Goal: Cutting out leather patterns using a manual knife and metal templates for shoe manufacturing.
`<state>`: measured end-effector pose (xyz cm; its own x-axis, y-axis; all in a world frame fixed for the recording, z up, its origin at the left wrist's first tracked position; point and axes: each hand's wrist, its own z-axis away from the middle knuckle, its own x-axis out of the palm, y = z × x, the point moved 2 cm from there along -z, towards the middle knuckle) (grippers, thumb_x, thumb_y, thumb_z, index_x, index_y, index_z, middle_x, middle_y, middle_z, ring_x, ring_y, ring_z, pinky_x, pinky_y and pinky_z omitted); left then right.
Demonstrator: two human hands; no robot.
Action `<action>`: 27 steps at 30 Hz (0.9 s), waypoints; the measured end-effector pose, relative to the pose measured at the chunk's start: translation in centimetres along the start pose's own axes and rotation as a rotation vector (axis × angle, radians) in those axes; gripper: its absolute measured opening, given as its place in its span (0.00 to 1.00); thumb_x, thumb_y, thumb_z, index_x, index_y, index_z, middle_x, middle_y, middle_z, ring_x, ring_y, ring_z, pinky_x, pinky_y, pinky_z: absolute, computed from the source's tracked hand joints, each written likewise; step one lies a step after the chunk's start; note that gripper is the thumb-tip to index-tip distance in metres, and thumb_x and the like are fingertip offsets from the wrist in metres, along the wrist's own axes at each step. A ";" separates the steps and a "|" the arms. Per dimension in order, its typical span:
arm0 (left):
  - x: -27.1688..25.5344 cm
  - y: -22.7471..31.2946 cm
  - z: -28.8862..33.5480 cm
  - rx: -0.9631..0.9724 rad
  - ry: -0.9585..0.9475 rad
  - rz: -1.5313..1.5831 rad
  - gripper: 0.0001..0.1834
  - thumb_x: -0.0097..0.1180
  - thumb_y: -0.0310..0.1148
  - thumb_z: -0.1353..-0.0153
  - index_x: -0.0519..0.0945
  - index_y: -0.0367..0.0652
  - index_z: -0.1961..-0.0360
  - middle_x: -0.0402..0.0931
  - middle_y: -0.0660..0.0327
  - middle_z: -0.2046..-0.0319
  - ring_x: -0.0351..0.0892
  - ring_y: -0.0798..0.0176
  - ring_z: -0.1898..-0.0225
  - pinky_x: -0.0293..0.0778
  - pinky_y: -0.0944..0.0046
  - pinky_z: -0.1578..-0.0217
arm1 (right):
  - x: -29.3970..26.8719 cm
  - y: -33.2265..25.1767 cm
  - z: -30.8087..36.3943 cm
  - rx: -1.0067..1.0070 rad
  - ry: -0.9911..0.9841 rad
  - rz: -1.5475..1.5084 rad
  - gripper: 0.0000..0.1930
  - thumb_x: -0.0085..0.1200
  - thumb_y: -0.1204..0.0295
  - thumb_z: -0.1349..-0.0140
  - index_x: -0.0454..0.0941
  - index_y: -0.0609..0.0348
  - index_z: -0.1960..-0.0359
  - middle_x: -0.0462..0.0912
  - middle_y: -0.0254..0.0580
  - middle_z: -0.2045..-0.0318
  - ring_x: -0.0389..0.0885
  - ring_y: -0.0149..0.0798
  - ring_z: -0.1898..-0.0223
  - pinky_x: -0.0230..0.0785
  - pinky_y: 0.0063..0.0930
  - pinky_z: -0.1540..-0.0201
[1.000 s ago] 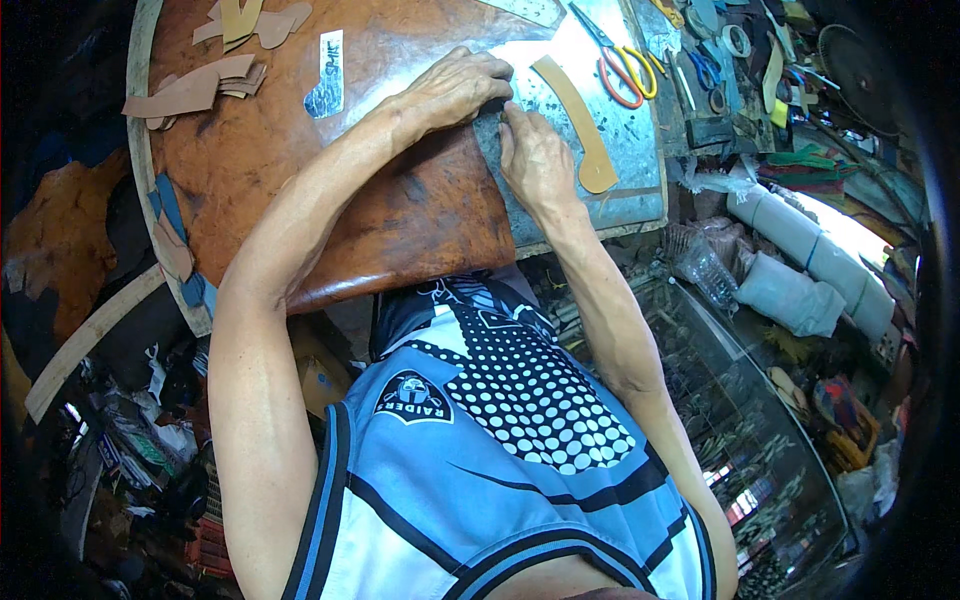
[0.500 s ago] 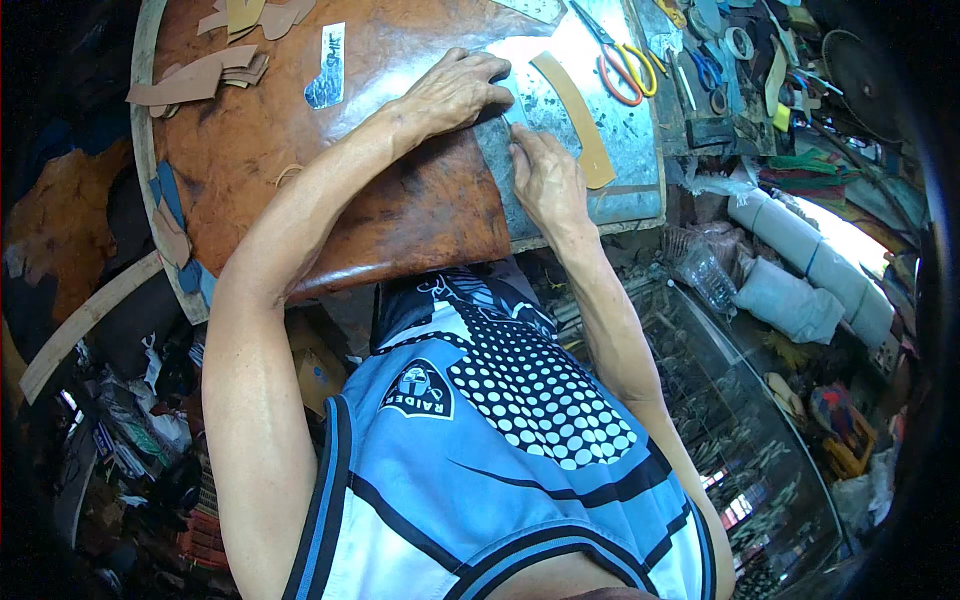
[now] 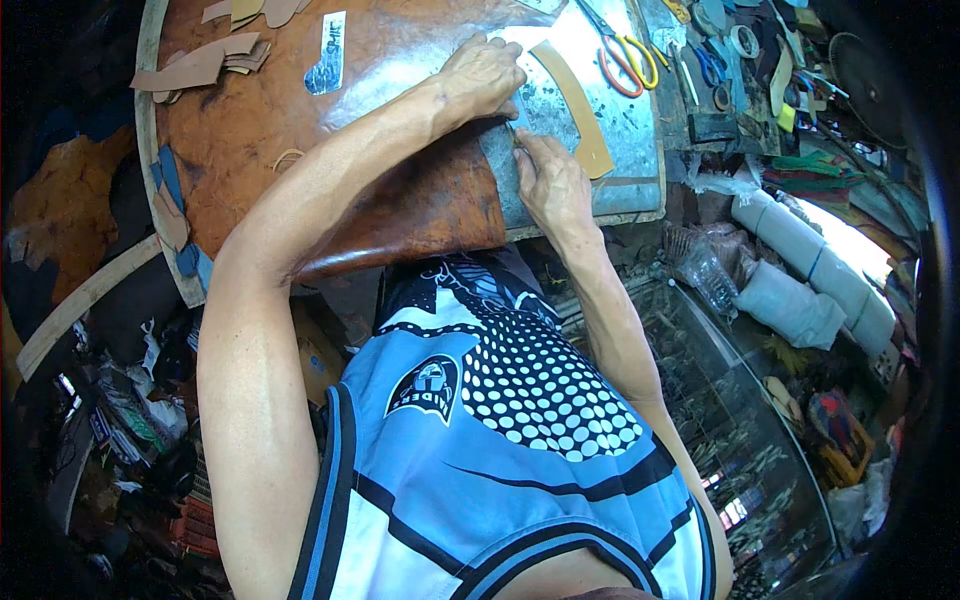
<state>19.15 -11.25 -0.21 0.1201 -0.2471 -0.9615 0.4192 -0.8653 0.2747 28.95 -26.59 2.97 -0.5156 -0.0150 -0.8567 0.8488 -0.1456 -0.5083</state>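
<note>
On the worktable, my left hand (image 3: 484, 78) rests with its fingers curled down at the edge between a brown leather sheet (image 3: 400, 215) and a grey metal plate (image 3: 625, 140). A small bluish piece (image 3: 513, 108) shows just below its fingertips, and what they grip is mostly hidden. Close by on the right, my right hand (image 3: 556, 185) has its thumb and fingers drawn together in a pinch. Whatever lies in that pinch is too small to name. Beside both hands lies a curved tan strip (image 3: 578, 105), flat on the plate.
Scissors (image 3: 625, 65) with orange and yellow handles lie beyond the strip. A template-like silvery piece (image 3: 326, 55) and stacked tan leather cutouts (image 3: 195, 66) are on the left. Tools and a tape roll (image 3: 743, 41) crowd the far right, above wrapped rolls (image 3: 815, 255).
My left hand has shifted a little to the right, nearer the tan strip. My right hand stays at almost the same place, and the whole view has tilted slightly.
</note>
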 end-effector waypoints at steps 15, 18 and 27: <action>1.0 3.9 0.1 -0.217 -0.257 -0.073 0.42 0.70 0.56 0.56 0.73 0.36 0.47 0.66 0.40 0.46 0.65 0.39 0.39 0.75 0.40 0.49 | -1.3 1.5 4.9 0.020 -0.022 -0.067 0.13 0.52 0.73 0.37 0.79 0.58 0.51 0.82 0.48 0.55 0.83 0.54 0.58 0.77 0.43 0.57; 1.1 4.6 0.2 -0.237 -0.258 -0.120 0.46 0.70 0.60 0.57 0.72 0.37 0.44 0.63 0.38 0.44 0.62 0.36 0.37 0.75 0.38 0.50 | -1.5 1.8 5.3 0.024 -0.019 -0.066 0.13 0.52 0.73 0.37 0.79 0.58 0.52 0.82 0.48 0.54 0.83 0.54 0.57 0.77 0.43 0.56; 1.1 5.5 0.0 -0.275 -0.284 -0.145 0.52 0.69 0.66 0.61 0.71 0.38 0.42 0.58 0.34 0.40 0.56 0.27 0.35 0.72 0.32 0.50 | -2.6 2.3 7.1 0.080 -0.067 -0.022 0.13 0.53 0.72 0.38 0.79 0.58 0.52 0.81 0.48 0.50 0.83 0.53 0.55 0.77 0.41 0.53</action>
<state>21.60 -16.32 0.23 -0.1947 -0.2756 -0.9413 0.6429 -0.7606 0.0898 31.41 -33.88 4.61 -0.5427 -0.0767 -0.8364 0.8266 -0.2254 -0.5157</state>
